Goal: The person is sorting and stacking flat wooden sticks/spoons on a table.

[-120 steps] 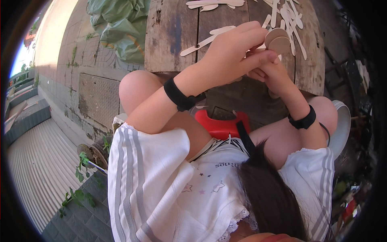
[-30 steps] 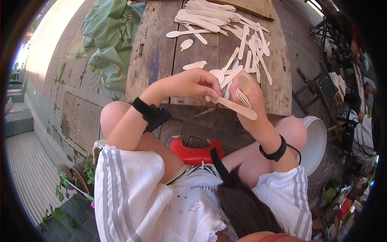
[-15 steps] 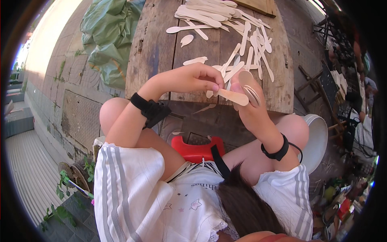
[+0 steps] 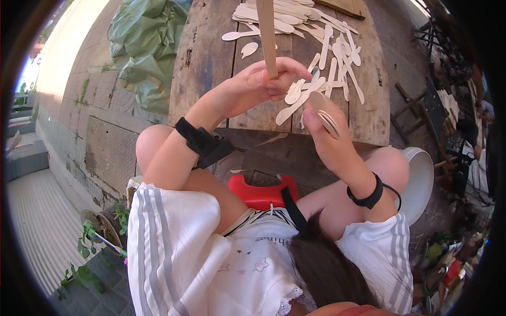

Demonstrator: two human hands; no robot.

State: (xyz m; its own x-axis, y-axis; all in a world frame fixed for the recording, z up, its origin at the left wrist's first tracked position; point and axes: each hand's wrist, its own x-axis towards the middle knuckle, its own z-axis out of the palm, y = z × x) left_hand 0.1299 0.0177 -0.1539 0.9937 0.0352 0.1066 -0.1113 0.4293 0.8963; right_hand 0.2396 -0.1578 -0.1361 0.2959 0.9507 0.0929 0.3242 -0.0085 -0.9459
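Note:
A long flat wooden spoon [image 4: 268,37] stands upright from my left hand [image 4: 247,89], pinched near its lower end by thumb and fingers; its top runs out of view. My right hand [image 4: 337,139] is closed on several wooden spoons [image 4: 318,101], their rounded ends fanned above the thumb. Just beyond both hands, loose wooden spoons [image 4: 289,109] lie across one another on the plank table [image 4: 205,73]. A small greyish piece [image 4: 315,73] shows among them; I cannot tell what it is. A larger pile of pale wooden spoons [image 4: 284,18] lies at the far side.
A green plastic bag [image 4: 147,52] stands left of the table. Between my knees is a red plastic object [image 4: 258,194], and a white bucket [image 4: 420,179] stands by my right knee. Dark chairs [image 4: 416,105] and clutter fill the right side.
My left hand has lifted and turned the wooden spoon from lying level near my right hand to upright, moving a little away. My right hand stays nearly in place with its spoons.

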